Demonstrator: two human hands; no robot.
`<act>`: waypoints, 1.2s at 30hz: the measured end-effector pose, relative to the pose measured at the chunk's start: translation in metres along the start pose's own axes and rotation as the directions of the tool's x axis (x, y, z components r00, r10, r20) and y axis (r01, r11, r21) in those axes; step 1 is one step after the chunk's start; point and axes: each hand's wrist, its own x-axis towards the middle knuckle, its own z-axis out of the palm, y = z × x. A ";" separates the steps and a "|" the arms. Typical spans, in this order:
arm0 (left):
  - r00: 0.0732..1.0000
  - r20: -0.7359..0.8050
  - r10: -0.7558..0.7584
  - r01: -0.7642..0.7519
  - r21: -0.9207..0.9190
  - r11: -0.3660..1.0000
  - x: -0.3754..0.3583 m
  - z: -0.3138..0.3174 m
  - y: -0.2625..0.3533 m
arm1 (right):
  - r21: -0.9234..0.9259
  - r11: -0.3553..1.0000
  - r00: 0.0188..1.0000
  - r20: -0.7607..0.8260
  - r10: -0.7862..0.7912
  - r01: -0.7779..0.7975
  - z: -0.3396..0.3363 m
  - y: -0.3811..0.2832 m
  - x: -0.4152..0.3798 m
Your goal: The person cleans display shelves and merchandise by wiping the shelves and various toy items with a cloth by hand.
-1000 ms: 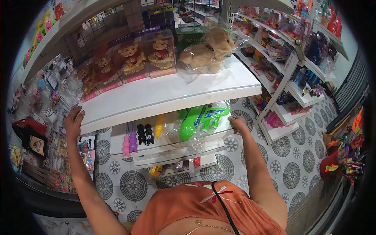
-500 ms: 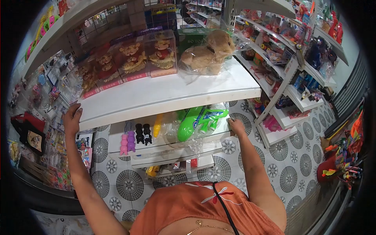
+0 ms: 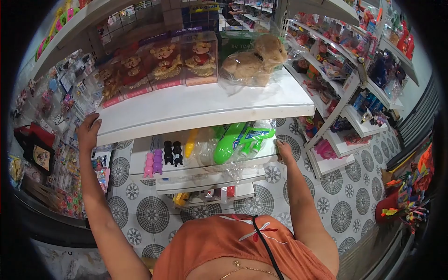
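Note:
My left hand [image 3: 88,129] grips the left end of the white upper shelf [image 3: 205,116], thumb at the front corner. My right hand [image 3: 283,150] is at the right end of the lower shelf [image 3: 210,169], its fingers closed round the edge and partly hidden. Boxed golden figurines [image 3: 164,65] and a bagged tan plush animal [image 3: 254,63] stand on the upper shelf. The lower shelf carries a bagged green toy [image 3: 229,144], a yellow item [image 3: 191,142], black figures [image 3: 172,154], a pink figure [image 3: 149,165] and a purple one [image 3: 157,162].
More shelves of toys [image 3: 326,70] stand at the right, and packaged goods [image 3: 60,158] hang at the left. A red bucket [image 3: 386,208] with colourful items is at the lower right. The floor [image 3: 153,217] has round patterned tiles.
The view has shifted a little, so the upper shelf and its goods appear slightly to the right and higher. Both hands stay at the same shelf ends.

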 end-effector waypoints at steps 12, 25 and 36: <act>1.000 -0.001 -0.007 0.007 0.012 1.000 0.005 0.004 -0.023 | -0.114 0.986 0.980 -0.144 -0.134 0.118 0.011 0.060 0.026; 0.998 -0.007 -0.058 0.058 0.015 0.998 0.004 0.004 -0.022 | -0.133 0.989 0.981 -0.172 -0.089 0.066 0.000 0.001 -0.028; 1.000 0.020 -0.010 0.010 0.013 1.000 0.006 0.003 -0.024 | -0.146 0.989 0.983 -0.180 -0.022 -0.005 -0.001 -0.007 -0.035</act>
